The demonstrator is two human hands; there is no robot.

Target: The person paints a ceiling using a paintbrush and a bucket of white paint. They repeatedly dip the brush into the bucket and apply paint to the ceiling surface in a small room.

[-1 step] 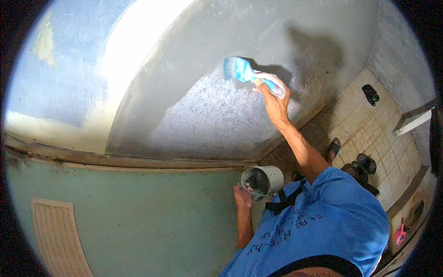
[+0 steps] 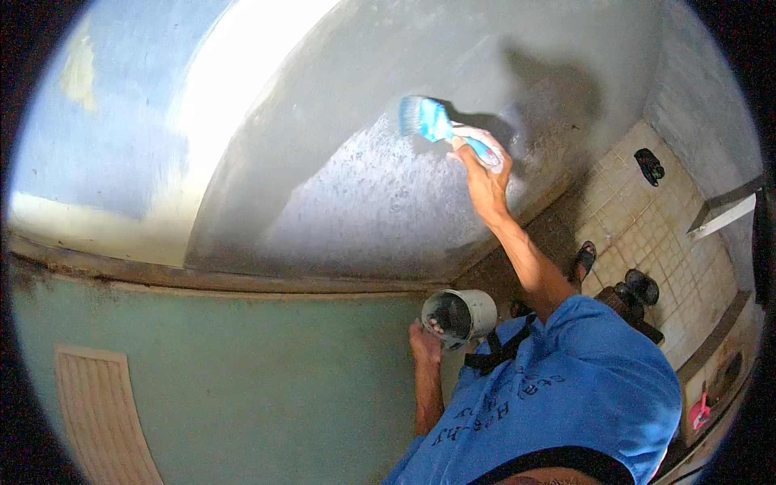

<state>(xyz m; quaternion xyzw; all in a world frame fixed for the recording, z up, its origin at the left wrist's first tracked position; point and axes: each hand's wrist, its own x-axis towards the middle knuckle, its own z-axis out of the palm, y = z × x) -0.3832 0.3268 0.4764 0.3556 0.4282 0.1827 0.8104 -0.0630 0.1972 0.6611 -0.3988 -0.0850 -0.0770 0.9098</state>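
Note:
My right hand (image 2: 487,184) is wrapped round the handle of a wide paintbrush (image 2: 430,121) with a blue and white body. The brush's bristles rest against the wall, at the upper edge of a pale, mottled patch (image 2: 380,186) bordered by smooth grey coating (image 2: 339,105). Low in front of my body, my left hand (image 2: 423,343) grips the rim of a small whitish bucket (image 2: 482,312), some fingertips showing inside it. The bucket is tilted, and its inside looks dark and smeared; how much it holds I cannot tell.
A brown ledge (image 2: 323,285) runs between the grey wall and a green surface (image 2: 283,372) with a pale slatted panel (image 2: 101,404). On the right lies a tiled floor (image 2: 618,206) with a dark sandal-like thing (image 2: 649,166), dark round objects (image 2: 638,288) and a pink item (image 2: 700,412).
The paintbrush has shifted slightly to the right along the wall, my right hand moving with it. My left hand and the bucket stay in place.

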